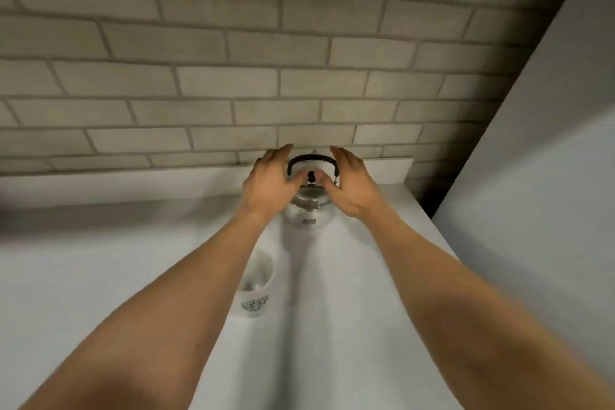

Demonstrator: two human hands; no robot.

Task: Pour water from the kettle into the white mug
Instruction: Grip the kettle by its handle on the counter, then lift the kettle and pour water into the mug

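Your left hand point(266, 185) and right hand point(352, 186) were spread open on either side of the kettle point(309, 206), fingers loosely curved; whether they touched it I could not tell. Both thumbs reached toward the lid knob point(311, 177) under its black handle point(311, 160). The kettle stood upright on the white counter point(349, 309), close to the brick wall point(233, 60). The white mug point(256, 286) stood nearer you than the kettle, slightly left, under your left forearm; its dark emblem was too blurred to read.
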